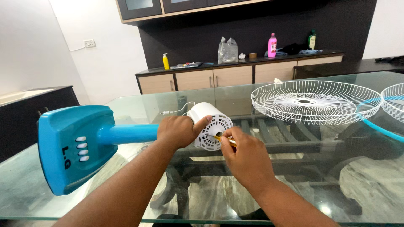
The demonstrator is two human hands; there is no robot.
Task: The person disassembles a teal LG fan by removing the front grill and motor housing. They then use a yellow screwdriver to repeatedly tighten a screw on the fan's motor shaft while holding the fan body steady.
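Fingers [229, 135] of the right hand [242, 157] pinched tight on a thin yellow-handled tool [223, 138], tip poked into the centre hole of the white motor housing [210, 126]. Left hand [181, 131] fingers wrapped closed around the housing where it meets the blue pole [128, 133], thumb pressed on the housing rim.

Fan lies on its side on the glass surface [50, 197], blue base [71, 147] with its row of white buttons to the left, motor face toward the camera. White wire guard [315, 101] sits flat further right, well apart; a second guard is cut off at the frame edge. White cord [176, 111] trails behind the housing.

My read on doing this well: keep the tool square to the hole, push in line with the shaft, left hand braced hard so the housing can't roll on glass. Can't tell what the tip engages, hidden inside.
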